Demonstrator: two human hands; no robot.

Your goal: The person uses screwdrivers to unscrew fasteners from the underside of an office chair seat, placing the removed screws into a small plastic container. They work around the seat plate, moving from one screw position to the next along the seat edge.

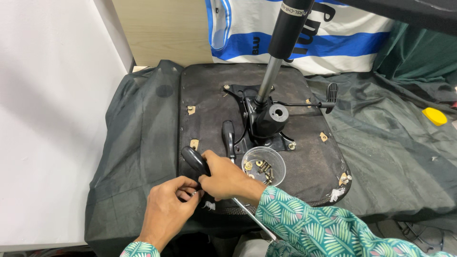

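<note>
Our right hand has its fingers wrapped around a black plastic screwdriver handle. Our left hand pinches narrowly just beside it. A clear round plastic bowl of brass screws sits right of our fingers.

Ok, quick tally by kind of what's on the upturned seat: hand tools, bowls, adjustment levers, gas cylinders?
Black-handled screwdrivers: 2, one in the right hand at, with the left hand beside it, and one lying at
Clear bowl of screws: 1
Lever: 1
Gas cylinder: 1
Total: 5
</note>
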